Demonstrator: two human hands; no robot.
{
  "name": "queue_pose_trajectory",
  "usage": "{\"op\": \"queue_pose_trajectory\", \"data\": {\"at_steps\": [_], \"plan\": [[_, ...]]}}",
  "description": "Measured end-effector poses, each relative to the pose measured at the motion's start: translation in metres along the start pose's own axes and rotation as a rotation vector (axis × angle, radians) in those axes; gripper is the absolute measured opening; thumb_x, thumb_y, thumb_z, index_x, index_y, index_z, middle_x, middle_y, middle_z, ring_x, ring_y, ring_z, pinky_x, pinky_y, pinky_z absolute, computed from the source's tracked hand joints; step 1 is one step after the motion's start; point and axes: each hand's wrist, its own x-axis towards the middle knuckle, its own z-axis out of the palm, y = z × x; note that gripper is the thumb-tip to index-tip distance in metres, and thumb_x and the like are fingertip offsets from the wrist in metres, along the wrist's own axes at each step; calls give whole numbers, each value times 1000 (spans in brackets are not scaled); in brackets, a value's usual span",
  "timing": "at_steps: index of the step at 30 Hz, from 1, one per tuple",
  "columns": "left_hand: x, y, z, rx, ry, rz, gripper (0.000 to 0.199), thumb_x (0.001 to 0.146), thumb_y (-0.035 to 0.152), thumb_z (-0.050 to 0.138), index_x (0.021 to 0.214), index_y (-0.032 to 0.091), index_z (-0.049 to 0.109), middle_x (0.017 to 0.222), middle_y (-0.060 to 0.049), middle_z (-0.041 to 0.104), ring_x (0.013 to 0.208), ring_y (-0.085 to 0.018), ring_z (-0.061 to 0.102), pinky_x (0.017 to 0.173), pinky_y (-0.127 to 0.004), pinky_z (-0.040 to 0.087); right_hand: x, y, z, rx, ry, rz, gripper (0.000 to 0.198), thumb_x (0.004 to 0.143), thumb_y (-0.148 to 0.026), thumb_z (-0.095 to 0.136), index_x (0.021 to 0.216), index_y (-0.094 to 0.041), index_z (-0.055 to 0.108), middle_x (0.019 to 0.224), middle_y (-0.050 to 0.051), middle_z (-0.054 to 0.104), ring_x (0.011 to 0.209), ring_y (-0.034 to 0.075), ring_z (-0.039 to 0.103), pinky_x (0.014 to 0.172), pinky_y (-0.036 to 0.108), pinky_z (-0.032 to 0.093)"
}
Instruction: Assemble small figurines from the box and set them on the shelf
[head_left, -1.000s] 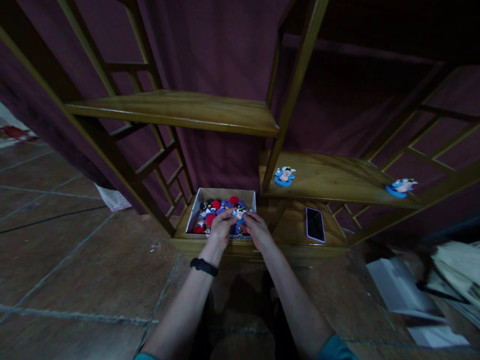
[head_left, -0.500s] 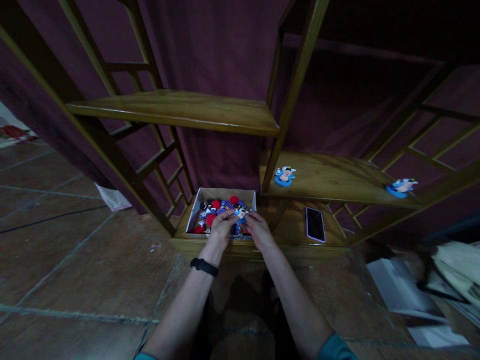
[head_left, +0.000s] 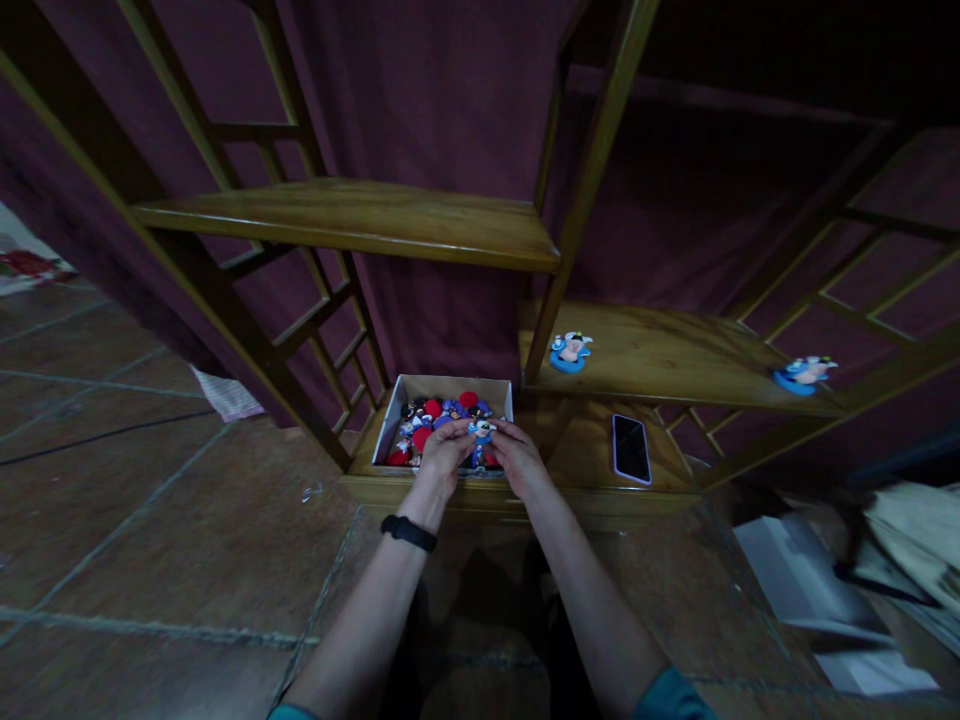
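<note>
Between my two hands is a small blue-and-white figurine point(head_left: 481, 431), held above the front right part of an open cardboard box point(head_left: 453, 384). My left hand point(head_left: 444, 455) pinches its left side with the fingertips. From the other side my right hand point(head_left: 516, 455) closes its fingertips on it too. Inside the box lies a heap of small figurines point(head_left: 448, 410) with red, blue and purple parts. Two similar figures on blue bases stand on the right shelf: a pig figurine point(head_left: 571, 352) by the upright post and another figurine point(head_left: 805, 374) at the far right end.
A phone point(head_left: 631, 448) lies on the low wooden ledge right of the box. Above the box runs a wooden shelf point(head_left: 352, 218), and a slanting post point(head_left: 581, 200) divides the rack. White boxes or papers point(head_left: 806, 580) and a bag point(head_left: 919, 535) lie on the floor at right.
The held figurine has tilted slightly and now shows more upright between my fingertips. Both hands otherwise keep nearly the same place over the box.
</note>
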Motion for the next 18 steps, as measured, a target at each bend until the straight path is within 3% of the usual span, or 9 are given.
{"op": "queue_pose_trajectory", "data": {"at_steps": [18], "plan": [[4,-2,-5,4,-21,-5,28,48,4,74,73,15,70,69,-2,68,64,-11,61,65,-24,48,-3,-5,0,-45,-19,-27,21,52,-21,74,71,-20,67,79,0,68,75,14,61,67,24,48]]}}
